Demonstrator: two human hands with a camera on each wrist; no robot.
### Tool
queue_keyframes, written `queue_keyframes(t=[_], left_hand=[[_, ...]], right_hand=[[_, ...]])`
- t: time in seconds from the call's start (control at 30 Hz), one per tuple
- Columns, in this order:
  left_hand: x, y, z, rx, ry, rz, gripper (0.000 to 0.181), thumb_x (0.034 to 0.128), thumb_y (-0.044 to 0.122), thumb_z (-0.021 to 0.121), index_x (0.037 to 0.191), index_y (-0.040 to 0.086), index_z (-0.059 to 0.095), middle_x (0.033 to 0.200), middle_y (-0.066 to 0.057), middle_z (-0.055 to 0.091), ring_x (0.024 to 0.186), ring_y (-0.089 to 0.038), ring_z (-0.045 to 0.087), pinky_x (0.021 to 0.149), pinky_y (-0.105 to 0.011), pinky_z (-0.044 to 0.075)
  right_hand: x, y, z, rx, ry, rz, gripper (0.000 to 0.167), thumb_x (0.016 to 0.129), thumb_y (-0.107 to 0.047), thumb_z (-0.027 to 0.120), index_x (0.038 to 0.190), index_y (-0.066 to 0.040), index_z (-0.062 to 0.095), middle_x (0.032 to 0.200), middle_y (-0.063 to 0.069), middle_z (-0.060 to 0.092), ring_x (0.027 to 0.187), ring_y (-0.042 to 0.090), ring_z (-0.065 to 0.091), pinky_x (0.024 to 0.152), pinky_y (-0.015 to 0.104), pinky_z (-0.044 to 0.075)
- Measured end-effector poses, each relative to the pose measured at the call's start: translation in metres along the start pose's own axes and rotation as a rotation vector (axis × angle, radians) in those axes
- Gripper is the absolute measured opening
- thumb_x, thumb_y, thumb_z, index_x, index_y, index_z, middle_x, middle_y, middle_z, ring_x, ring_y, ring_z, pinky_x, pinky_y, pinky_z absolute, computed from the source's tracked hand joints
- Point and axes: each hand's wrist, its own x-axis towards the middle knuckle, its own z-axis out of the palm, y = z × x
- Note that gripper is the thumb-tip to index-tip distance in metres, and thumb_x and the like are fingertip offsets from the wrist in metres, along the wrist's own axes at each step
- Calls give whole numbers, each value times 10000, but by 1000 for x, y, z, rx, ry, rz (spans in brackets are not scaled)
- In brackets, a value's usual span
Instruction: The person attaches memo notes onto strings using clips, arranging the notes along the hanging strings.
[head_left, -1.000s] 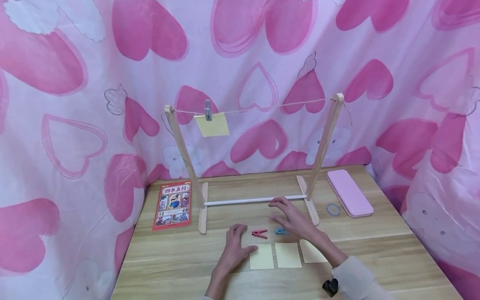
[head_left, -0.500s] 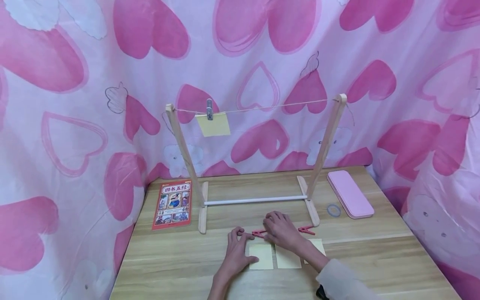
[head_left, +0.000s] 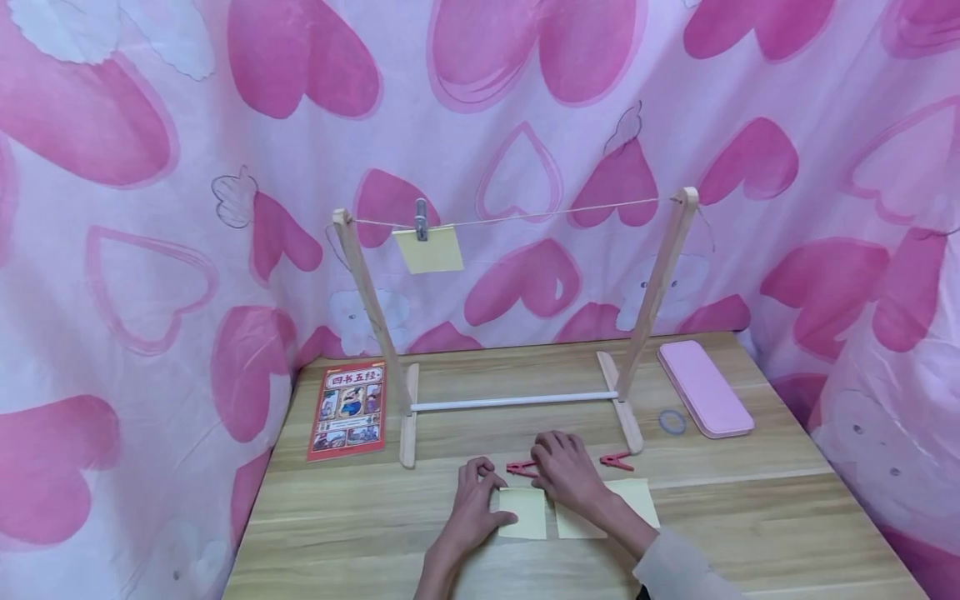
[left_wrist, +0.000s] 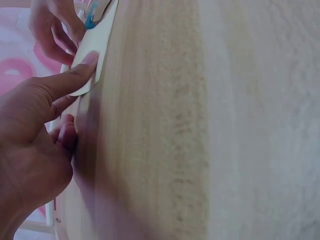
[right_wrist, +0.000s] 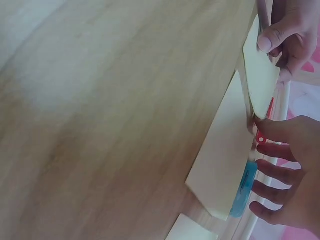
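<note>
The leftmost yellow note (head_left: 522, 513) is tilted, its top edge a little raised. My left hand (head_left: 471, 512) pinches its left side, the thumb (left_wrist: 82, 70) on its face. With thumb and index finger, my right hand (head_left: 572, 475) pinches the note's upper right corner. Below the other right fingers lies a blue clothespin (right_wrist: 244, 189), hidden in the head view. One red clothespin (head_left: 519, 468) lies between the hands, another (head_left: 617, 462) to the right. Two more notes lie on the table, the middle one (right_wrist: 220, 150) partly under my right forearm.
Behind the hands stands a wooden frame (head_left: 660, 279) with a string, where a grey clothespin (head_left: 422, 221) holds a yellow note (head_left: 431, 252). A red booklet (head_left: 347, 412) lies left; a pink case (head_left: 705, 389) and a ring (head_left: 672, 422) lie right.
My right hand has come down and leftward onto the note's corner, covering the blue clothespin and baring the right red one. My left fingers have closed on the note, whose top edge has lifted slightly.
</note>
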Motion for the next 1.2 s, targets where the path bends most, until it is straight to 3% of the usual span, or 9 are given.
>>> queue_keyframes(t=[0.13,0.37,0.63,0.77,0.97,1.2], left_hand=[[-2,-3,0,-16,18,0,390,755,241,987,1004,72,739,1317,-44,489,1211,-248,430,1037,-419,451],[-5,-2,-2,-3,62,108,302,853,271,923,946,84,704,1291,-89,518,1177,-270,439,1001,-367,446],[-6,4,-1,21,52,68,143,959,87,793,918,99,656,1299,-69,570,1175,-237,480,1002,-433,459],[-6,5,-2,-4,93,76,97,993,13,730,945,77,676,1268,-66,606,1165,-248,522,987,-443,491],[-8,3,-3,-131,131,52,58,1026,49,727,1018,102,750,1083,8,682,1031,-149,592,888,-346,550],[-10,2,-6,-394,181,-14,116,957,77,825,1071,72,806,971,-99,765,876,-33,611,735,-226,531]], right_hand=[[-2,1,1,13,17,-4,309,862,-234,939,1039,-101,723,1218,107,668,1193,359,641,996,568,536],[-4,3,4,10,72,-22,280,851,-178,937,1034,-106,737,1194,99,671,1171,357,648,981,566,540],[-5,5,6,30,57,-16,253,878,-162,912,1043,-97,732,1212,108,673,1189,359,646,987,570,537],[-4,6,3,68,45,-3,209,912,-138,877,1057,-82,737,1212,110,693,1196,356,659,994,589,541],[1,6,-6,228,43,24,198,932,-95,848,1089,-65,731,1161,91,732,1131,313,705,993,629,534],[9,14,-15,718,-24,105,245,994,-29,783,1211,57,709,1068,105,782,977,263,778,907,407,654]])
